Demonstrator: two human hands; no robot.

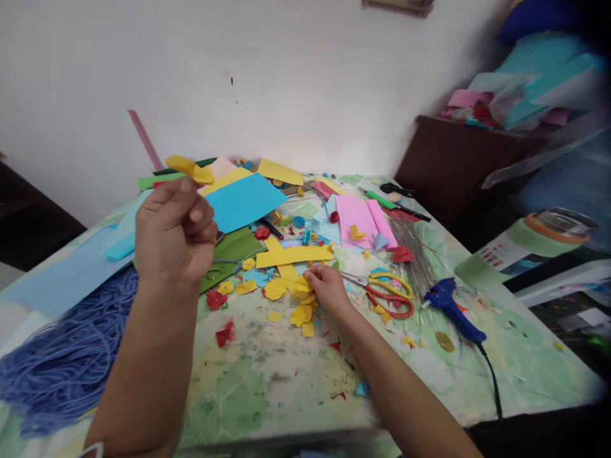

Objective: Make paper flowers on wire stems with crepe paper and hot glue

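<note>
- Head camera: a bright yellow, petal-shaped paper piece [188,169] is held up by the raised left hand [179,229], pinched between thumb and forefinger, and is seen partly against the white wall [310,95]
- The right hand [329,289] is lowered to the table, its fingertips set at a loose heap of yellow scalloped paper flowers [300,315]; whether a piece is pinched there cannot be told
- Just behind that heap, two flat yellow paper strips [315,255] are laid across each other
- Beside the right hand, metal scissors with red and yellow loop handles [392,308] are placed, blades pointed toward the hand
- Farther right, a blue plastic glue gun [453,312] is rested near a bundle of thin grey wires [411,242]
- Beyond the left hand, a bright blue rectangular paper sheet [248,202] is partly covered by it
- Left of the left arm, a heap of blue-violet cord [81,356] is piled on a green-and-white patterned tablecloth [286,394]
</note>
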